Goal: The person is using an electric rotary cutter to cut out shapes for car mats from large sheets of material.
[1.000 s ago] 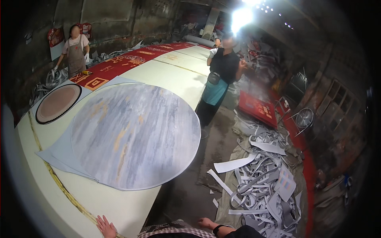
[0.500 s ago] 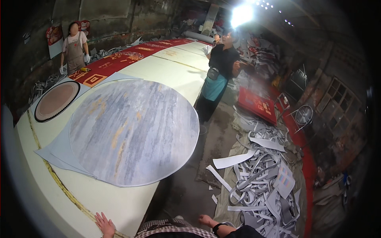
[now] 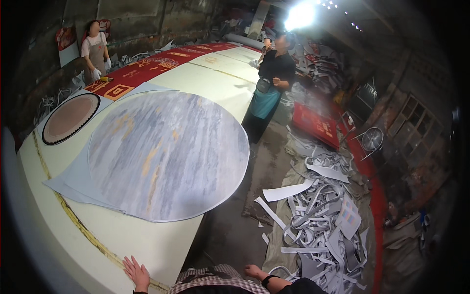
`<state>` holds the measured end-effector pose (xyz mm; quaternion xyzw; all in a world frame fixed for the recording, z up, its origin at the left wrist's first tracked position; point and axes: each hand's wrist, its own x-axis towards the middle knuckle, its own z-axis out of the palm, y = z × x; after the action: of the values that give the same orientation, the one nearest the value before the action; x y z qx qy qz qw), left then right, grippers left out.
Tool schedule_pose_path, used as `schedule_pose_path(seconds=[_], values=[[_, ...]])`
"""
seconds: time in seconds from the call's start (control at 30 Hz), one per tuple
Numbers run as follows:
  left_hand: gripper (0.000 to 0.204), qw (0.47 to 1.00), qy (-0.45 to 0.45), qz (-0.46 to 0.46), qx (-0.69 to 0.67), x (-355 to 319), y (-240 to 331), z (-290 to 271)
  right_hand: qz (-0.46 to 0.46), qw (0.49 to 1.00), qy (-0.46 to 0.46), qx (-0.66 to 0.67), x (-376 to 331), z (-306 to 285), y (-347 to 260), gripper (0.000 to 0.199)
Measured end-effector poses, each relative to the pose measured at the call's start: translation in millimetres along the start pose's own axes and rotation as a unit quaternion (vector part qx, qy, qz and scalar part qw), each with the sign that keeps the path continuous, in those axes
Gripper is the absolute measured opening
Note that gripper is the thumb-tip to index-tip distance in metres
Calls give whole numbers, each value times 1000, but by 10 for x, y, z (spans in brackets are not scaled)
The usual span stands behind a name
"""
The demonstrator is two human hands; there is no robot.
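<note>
From where I stood, a large round grey-blue rug lay on a pale table, between twelve and one o'clock from the person's left hand and at eleven from the right hand. The left, nearer, rested palm down over a yellow strip, apart from the rug, fingers spread, gripping nothing. The right hung beyond the table's edge, loosely curled; I couldn't tell whether it held anything. The rug had no long axis (its streaks ran roughly from one o'clock to seven). At the right hand's two o'clock lay a scrap pile; at twelve stood a dark-topped co-worker. A lamp glared above.
</note>
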<state>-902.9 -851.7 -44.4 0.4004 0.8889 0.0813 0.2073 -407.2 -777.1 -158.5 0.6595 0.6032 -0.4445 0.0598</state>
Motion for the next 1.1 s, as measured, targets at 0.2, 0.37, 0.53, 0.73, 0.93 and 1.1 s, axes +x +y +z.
schedule_pose_path(seconds=[0.2, 0.37, 0.53, 0.73, 0.93, 1.1], values=[[63, 1000, 8, 7, -3, -3, -12, -21, 25, 999, -19, 35, -143, -18, -239, 33], [62, 1000, 11, 10, -3, -14, -26, -45, -3, 1000, 0, 22, -194, -93, -470, 27], [62, 1000, 11, 24, -7, 9, -44, -39, 3, 998, -27, 48, -223, -80, -634, 27], [63, 1000, 13, 20, -4, 22, -53, 0, 5, 1000, -5, 25, -120, -36, -618, 28], [62, 1000, 12, 25, 8, 18, -48, 0, 26, 997, -38, 61, -40, -58, -496, 29], [62, 999, 16, 12, 40, 25, -30, 8, -5, 998, -21, 63, -107, -24, -417, 30]])
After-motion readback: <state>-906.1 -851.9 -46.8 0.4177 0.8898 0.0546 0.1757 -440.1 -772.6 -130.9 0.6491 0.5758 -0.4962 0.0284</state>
